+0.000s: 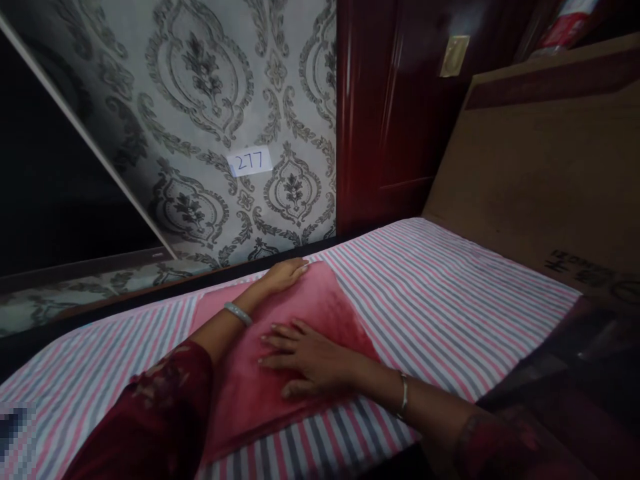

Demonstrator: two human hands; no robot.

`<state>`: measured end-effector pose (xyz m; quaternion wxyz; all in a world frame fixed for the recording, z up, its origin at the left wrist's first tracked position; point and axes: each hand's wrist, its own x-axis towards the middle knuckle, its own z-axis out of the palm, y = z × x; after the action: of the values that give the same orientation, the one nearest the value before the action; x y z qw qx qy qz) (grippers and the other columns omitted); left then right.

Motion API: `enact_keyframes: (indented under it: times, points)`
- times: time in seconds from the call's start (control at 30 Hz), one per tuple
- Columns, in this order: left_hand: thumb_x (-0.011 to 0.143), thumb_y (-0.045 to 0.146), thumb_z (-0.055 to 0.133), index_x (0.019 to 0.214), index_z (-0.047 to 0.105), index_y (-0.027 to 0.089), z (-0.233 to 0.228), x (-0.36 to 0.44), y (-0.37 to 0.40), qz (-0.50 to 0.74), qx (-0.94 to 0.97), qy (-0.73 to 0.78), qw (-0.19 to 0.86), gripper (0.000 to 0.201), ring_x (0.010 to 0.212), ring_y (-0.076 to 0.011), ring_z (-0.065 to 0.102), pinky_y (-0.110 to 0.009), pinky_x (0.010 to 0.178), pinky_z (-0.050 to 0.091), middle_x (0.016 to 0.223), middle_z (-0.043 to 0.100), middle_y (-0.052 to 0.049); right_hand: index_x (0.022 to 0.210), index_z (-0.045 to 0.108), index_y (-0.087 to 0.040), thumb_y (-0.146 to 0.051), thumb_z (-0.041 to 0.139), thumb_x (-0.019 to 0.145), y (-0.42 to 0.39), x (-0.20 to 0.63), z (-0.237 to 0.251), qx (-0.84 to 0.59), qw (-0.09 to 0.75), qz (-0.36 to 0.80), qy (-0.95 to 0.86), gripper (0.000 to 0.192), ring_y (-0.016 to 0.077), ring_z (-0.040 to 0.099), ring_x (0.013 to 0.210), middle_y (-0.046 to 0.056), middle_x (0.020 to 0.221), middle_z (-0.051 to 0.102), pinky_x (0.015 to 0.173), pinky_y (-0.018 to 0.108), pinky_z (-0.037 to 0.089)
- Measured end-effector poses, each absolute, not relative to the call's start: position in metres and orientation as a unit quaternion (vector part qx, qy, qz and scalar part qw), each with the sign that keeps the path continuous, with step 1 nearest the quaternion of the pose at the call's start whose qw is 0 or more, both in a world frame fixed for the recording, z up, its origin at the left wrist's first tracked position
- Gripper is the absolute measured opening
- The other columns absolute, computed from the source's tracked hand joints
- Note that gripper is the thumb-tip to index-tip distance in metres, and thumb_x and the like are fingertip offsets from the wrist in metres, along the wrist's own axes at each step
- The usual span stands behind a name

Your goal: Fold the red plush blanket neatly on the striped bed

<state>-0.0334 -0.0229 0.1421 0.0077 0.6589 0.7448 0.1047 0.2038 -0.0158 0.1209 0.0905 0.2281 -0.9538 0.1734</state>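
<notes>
A pink-to-red piece of cloth [240, 400], apparently folded into a rough rectangle, lies on a striped pink, grey and white sheet [430, 287]. At its far edge rests my left hand [285, 275], palm down with the fingers stretched out toward the right. My right hand [313, 360] lies flat on the middle of the cloth, fingers spread and pointing left. Neither hand grips anything that I can see. A bracelet circles each wrist, and dark red patterned sleeves cover both forearms in part.
Behind the sheet stands a wall with patterned paper and a card [250, 161] marked 277. A dark red door [385, 120] is beside it. To the right leans a large cardboard box [540, 167], with a red-and-white item on top. A dark screen [65, 173] fills the left.
</notes>
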Motion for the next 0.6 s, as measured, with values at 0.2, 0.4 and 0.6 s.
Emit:
enact_keyframes:
  times: [0.2, 0.4, 0.6]
  points:
    - [0.101, 0.047, 0.028, 0.148, 0.045, 0.026, 0.141, 0.02, -0.037, 0.099, 0.781, 0.612, 0.076, 0.054, 0.149, -0.0208, 0.026, -0.046, 0.122, 0.015, 0.158, 0.038, -0.005, 0.15, 0.042, -0.028, -0.052, 0.051, 0.097, 0.016, 0.227, 0.114, 0.211, 0.099, 0.149, -0.961, 0.059, 0.0278, 0.015, 0.151, 0.005, 0.162, 0.029, 0.121, 0.054, 0.002]
    - [0.099, 0.052, 0.036, 0.154, 0.033, 0.029, 0.121, 0.019, -0.018, 0.045, 0.806, 0.586, 0.068, 0.059, 0.152, -0.0262, 0.015, -0.057, 0.12, 0.003, 0.162, 0.028, -0.007, 0.153, 0.033, -0.034, -0.053, 0.049, 0.097, 0.023, 0.231, 0.086, 0.187, 0.062, 0.167, -0.966, 0.062, 0.029, 0.008, 0.152, 0.003, 0.166, 0.016, 0.12, 0.058, 0.001]
    - [0.098, 0.057, 0.032, 0.152, 0.037, 0.022, 0.109, -0.027, 0.016, 0.074, 0.758, 0.643, 0.083, 0.064, 0.15, -0.0246, 0.022, -0.045, 0.121, 0.018, 0.161, 0.03, -0.01, 0.153, 0.033, -0.036, -0.055, 0.049, 0.096, 0.022, 0.231, 0.087, 0.181, 0.055, 0.186, -0.964, 0.063, 0.0262, 0.003, 0.153, 0.001, 0.166, 0.015, 0.12, 0.055, -0.005]
